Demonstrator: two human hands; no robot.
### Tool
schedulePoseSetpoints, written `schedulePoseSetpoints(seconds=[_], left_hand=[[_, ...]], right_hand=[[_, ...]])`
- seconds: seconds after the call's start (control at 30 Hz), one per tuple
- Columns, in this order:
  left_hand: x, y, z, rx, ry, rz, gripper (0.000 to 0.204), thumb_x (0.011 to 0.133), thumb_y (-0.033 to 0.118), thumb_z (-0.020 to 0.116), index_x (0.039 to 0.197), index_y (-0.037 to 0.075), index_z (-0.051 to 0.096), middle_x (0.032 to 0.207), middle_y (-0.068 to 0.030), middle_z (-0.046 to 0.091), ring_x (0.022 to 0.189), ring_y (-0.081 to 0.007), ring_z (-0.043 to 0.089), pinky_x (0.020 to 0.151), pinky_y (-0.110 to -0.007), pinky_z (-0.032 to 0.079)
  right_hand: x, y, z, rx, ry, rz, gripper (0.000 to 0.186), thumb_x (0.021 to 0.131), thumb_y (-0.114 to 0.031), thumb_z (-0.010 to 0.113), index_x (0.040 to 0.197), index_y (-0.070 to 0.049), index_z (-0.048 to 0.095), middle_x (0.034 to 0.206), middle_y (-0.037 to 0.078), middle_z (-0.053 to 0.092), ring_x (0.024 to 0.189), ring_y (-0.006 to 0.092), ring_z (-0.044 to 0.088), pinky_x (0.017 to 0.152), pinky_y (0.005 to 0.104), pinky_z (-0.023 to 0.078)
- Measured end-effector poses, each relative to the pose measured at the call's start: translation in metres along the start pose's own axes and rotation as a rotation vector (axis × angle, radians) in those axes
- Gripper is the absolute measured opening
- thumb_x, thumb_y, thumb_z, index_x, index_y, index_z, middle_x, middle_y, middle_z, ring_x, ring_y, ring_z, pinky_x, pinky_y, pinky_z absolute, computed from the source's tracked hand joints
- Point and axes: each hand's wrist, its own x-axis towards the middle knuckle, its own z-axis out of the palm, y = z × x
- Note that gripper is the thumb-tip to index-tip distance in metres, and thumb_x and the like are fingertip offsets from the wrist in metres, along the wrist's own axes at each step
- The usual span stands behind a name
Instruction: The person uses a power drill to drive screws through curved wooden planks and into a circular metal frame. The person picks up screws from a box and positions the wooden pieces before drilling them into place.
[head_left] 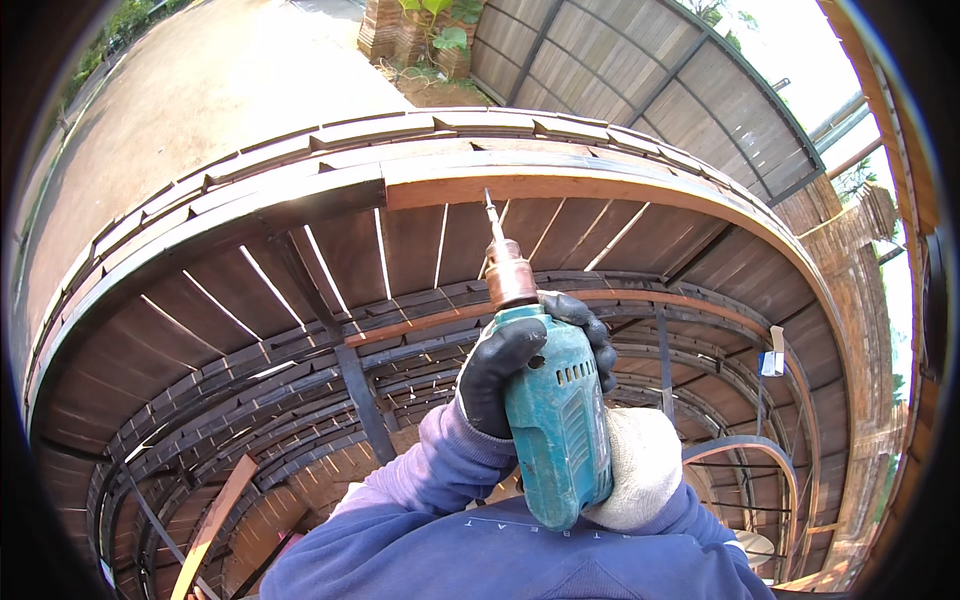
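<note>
A teal power drill (562, 410) with a brown-stained chuck (511, 275) points away from me. Its slim bit (494, 215) ends at the face of a reddish wooden strip (560, 187) on a curved frame; whether the tip touches the wood I cannot tell. My left hand (490, 375), in a dark-coated glove, is closed around the front of the drill body, just behind the chuck. Farther back, my right hand (640, 465), in a pale glove, is closed at the drill's right side. Its fingers and the drill's handle are mostly hidden beneath the body.
Dark planks (410, 250) with narrow gaps hang below the curved rim, and more curved tiers lie beneath. A dark metal post (365, 400) rises at centre left. A loose wooden strip (215, 525) leans at lower left. A slatted panel (640, 70) stands beyond the rim.
</note>
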Motion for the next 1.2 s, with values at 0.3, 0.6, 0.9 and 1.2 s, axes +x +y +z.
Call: schedulePoseSetpoints(seconds=[0.3,0.6,0.9,1.2], left_hand=[[0.006,0.002,-0.005,-0.016,-0.071,-0.012,0.047,0.092,0.032,0.074,0.126,0.004,0.058,0.114,-0.0191,0.065,0.106,-0.0342,0.069,0.090,-0.049,0.063],[0.010,0.009,-0.007,-0.043,-0.066,-0.011,0.044,0.092,0.033,0.074,0.123,0.005,0.061,0.115,-0.0167,0.064,0.107,-0.0330,0.069,0.092,-0.049,0.062],[0.016,0.004,-0.010,-0.106,-0.131,-0.014,0.046,0.090,0.033,0.075,0.123,0.005,0.061,0.114,-0.0169,0.063,0.107,-0.0341,0.068,0.092,-0.050,0.061],[0.022,0.004,-0.011,-0.039,-0.160,-0.001,0.047,0.088,0.036,0.074,0.123,0.007,0.062,0.114,-0.0177,0.063,0.107,-0.0354,0.067,0.094,-0.052,0.060]], right_hand=[[0.004,-0.005,-0.006,0.014,-0.013,0.027,0.052,0.062,-0.025,0.085,0.106,-0.003,0.067,0.080,0.015,0.069,0.075,0.0398,0.069,0.069,0.0487,0.055],[0.013,-0.001,-0.005,0.006,-0.052,-0.004,0.053,0.063,-0.027,0.086,0.107,-0.003,0.067,0.083,0.016,0.070,0.078,0.0401,0.070,0.071,0.0493,0.055],[0.011,-0.005,-0.009,-0.094,0.057,-0.027,0.047,0.063,-0.030,0.090,0.099,-0.005,0.072,0.080,0.014,0.071,0.072,0.0378,0.071,0.067,0.0458,0.058],[0.011,-0.011,-0.018,-0.048,0.060,-0.057,0.055,0.062,-0.028,0.089,0.107,-0.002,0.069,0.084,0.015,0.070,0.075,0.0371,0.071,0.068,0.0456,0.057]])
